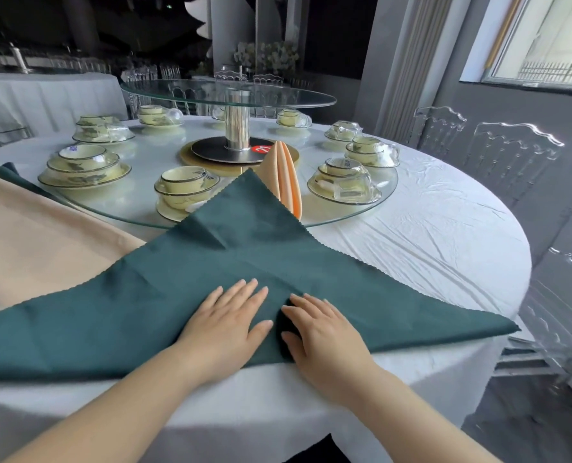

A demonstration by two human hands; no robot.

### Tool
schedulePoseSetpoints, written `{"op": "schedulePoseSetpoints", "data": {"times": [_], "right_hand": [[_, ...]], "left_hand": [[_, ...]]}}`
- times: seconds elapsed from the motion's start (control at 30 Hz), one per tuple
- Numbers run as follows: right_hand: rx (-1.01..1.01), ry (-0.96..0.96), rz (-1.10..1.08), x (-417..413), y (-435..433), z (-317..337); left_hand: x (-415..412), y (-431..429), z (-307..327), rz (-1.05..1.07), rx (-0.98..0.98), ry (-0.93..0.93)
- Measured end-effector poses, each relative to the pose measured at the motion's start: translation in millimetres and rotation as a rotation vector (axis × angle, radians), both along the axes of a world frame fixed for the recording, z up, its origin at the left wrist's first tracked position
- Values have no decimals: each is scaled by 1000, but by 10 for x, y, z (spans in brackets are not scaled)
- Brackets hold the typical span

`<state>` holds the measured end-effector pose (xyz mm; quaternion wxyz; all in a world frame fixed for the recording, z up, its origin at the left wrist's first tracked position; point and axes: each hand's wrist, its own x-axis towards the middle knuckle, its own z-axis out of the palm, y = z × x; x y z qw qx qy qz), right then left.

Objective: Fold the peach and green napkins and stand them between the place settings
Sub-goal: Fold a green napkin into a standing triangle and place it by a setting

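A dark green napkin (211, 262) lies flat on the white tablecloth as a wide triangle, its tip pointing away from me onto the glass ring. My left hand (228, 322) and my right hand (318, 329) press side by side, fingers straight, on the middle of its near edge. A folded peach napkin (283, 177) stands upright on the glass ring behind the green tip, between two place settings (184, 192) (343, 183). A pile of flat peach and green napkins (41, 238) lies at the left.
Several more place settings of stacked yellow bowls and plates ring the glass ring (371, 203). A raised glass turntable (228, 93) on a metal post stands at the centre. Clear chairs (511, 155) stand at the right. The table edge (311, 406) is right before me.
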<state>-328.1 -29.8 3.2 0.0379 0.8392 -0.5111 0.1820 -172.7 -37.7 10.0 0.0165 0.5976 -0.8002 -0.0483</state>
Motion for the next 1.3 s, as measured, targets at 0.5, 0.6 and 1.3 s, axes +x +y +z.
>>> {"op": "schedulePoseSetpoints", "data": {"times": [0.5, 0.6, 1.3], "right_hand": [[303, -205, -335, -1789, -326, 138], [235, -465, -404, -2029, -296, 159], [-265, 92, -226, -2247, 149, 138]], "left_hand": [[12, -16, -27, 0, -6, -11], [10, -14, -44, -17, -52, 9], [-51, 214, -78, -445, -610, 336]]}}
